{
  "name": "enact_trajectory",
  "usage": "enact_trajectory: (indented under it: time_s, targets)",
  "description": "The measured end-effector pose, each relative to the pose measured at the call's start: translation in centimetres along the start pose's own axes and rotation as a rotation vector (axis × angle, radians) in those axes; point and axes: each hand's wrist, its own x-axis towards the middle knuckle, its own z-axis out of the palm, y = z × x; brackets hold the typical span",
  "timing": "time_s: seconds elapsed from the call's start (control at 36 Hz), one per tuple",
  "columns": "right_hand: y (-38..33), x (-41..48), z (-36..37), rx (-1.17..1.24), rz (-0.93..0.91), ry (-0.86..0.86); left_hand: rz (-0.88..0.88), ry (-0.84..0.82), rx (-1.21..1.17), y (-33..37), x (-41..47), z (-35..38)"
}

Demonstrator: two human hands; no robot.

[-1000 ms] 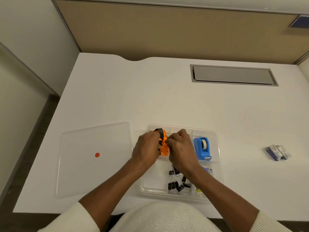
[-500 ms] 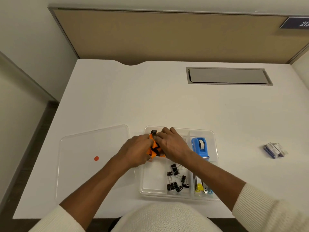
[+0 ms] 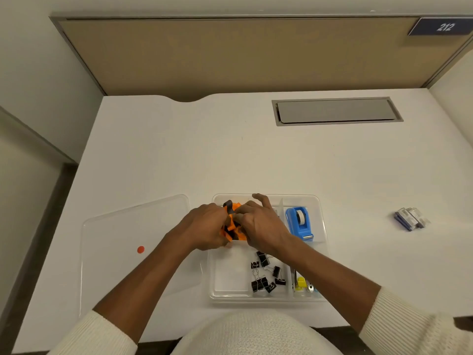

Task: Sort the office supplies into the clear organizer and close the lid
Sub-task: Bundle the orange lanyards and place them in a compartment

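Head view: both hands are meeting over the far-left compartment of the clear organizer (image 3: 323, 254), which is sitting on the white counter (image 3: 204, 155). Left hand (image 3: 204, 230) and right hand (image 3: 259, 225) are closing together on an orange-and-black item (image 3: 231, 224); what it is cannot be told. Right index finger is lifting off. Blue tape dispenser (image 3: 299, 222) is lying in the far-right compartment, black binder clips (image 3: 266, 274) in the near-left one, small yellow pieces (image 3: 300, 283) near-right. Lid (image 3: 115, 242) is lying flat just left of the organizer. Staple boxes (image 3: 410, 218) are sitting well apart, right.
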Motion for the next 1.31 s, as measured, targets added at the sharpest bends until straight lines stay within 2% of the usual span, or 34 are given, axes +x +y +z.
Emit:
enact_trajectory:
  time_s: [0.14, 0.28, 0.39, 0.47, 0.56, 0.67, 0.78, 0.89, 1.03, 1.17, 1.31]
  targets:
    - [-0.7, -1.0, 0.0, -0.051, -0.02, -0.059, 0.076, -0.017, 0.026, -0.2, 1.0, 0.5]
    - [-2.2, -1.4, 0.5, -0.028, -0.067, 0.011, 0.086, -0.034, -0.025, -0.5, 2.6, 0.4]
    - [-2.8, -1.7, 0.8, 0.042, -0.007, 0.019, 0.076, -0.03, 0.026, -0.3, 3.4, 0.6]
    - [-3.3, -2.4, 0.7, 0.159, 0.137, 0.025, 0.076, 0.034, 0.104, 0.4, 3.7, 1.5]
    - [-3.8, -3.6, 0.0, 0.372, 0.397, 0.106, 0.085, 0.123, 0.164, 0.8, 3.6, 2.7]
    - [-2.9, -4.5, -1.1, 0.537, 0.718, 0.203, 0.049, 0.108, 0.213, 0.9, 3.4, 3.6]
    - [-1.4, -4.5, -1.7, 0.628, 0.866, 0.125, -0.049, 0.211, 0.158, 0.9, 2.6, 3.0]
    - [-1.0, -2.9, -1.9, 0.638, 0.878, -0.049, -0.251, 0.395, 0.002, 0.8, 1.1, 2.7]
    - [-0.9, -0.7, -1.9, 0.615, 0.891, -0.158, -0.49, 0.417, -0.248, 0.4, 0.3, 3.4]
    - [-1.0, -1.0, -1.3, 0.56, 0.819, -0.188, -0.551, 0.44, -0.328, -0.3, 0.1, 3.9]
    - [-1.4, -2.3, -0.8, 0.532, 0.762, -0.136, -0.574, 0.425, -0.337, 0.1, 0.1, 3.9]
